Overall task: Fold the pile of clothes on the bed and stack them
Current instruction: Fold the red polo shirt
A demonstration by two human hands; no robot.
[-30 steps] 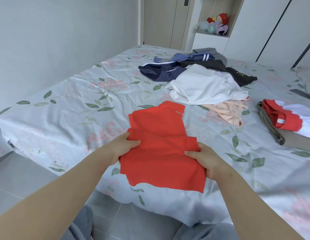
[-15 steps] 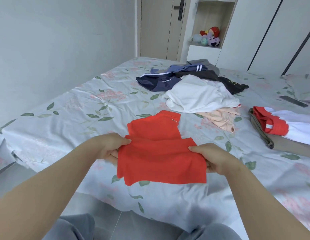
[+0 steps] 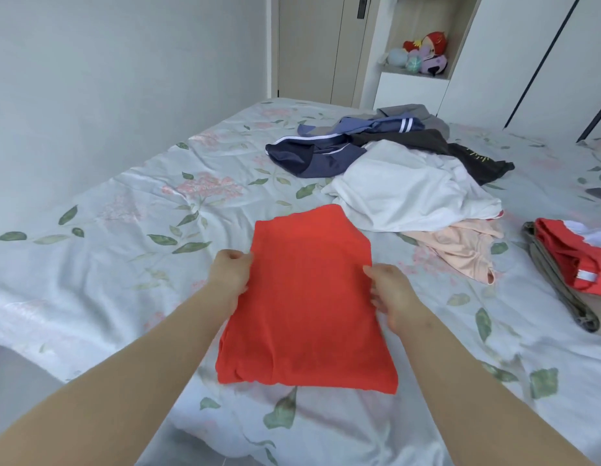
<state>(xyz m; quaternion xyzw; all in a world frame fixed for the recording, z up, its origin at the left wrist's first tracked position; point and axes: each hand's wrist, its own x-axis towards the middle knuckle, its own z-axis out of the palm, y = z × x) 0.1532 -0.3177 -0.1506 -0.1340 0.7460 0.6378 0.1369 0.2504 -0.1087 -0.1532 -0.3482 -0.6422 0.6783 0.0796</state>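
A red shirt (image 3: pixel 309 297) lies folded into a rectangle on the floral bed sheet (image 3: pixel 124 230), near the bed's front edge. My left hand (image 3: pixel 230 275) grips its left edge and my right hand (image 3: pixel 390 294) grips its right edge. Behind it sits the loose pile: a white garment (image 3: pixel 403 190), a navy striped jacket (image 3: pixel 319 153), a black piece (image 3: pixel 460 153), a grey one (image 3: pixel 413 112) and a peach garment (image 3: pixel 460 247). At the right lies a stack with a red and white garment (image 3: pixel 574 257) on an olive one (image 3: pixel 558 290).
A dark flat object (image 3: pixel 600 195) lies on the sheet at the far right. Beyond the bed stand a door (image 3: pixel 312 45), a shelf niche with plush toys (image 3: pixel 423 55) and white wardrobe doors (image 3: pixel 527 62). A wall runs along the bed's left side.
The near half of the red shirt has been folded forward over the far half, and now lies flat as one rectangle. Both hands moved forward with its edges.
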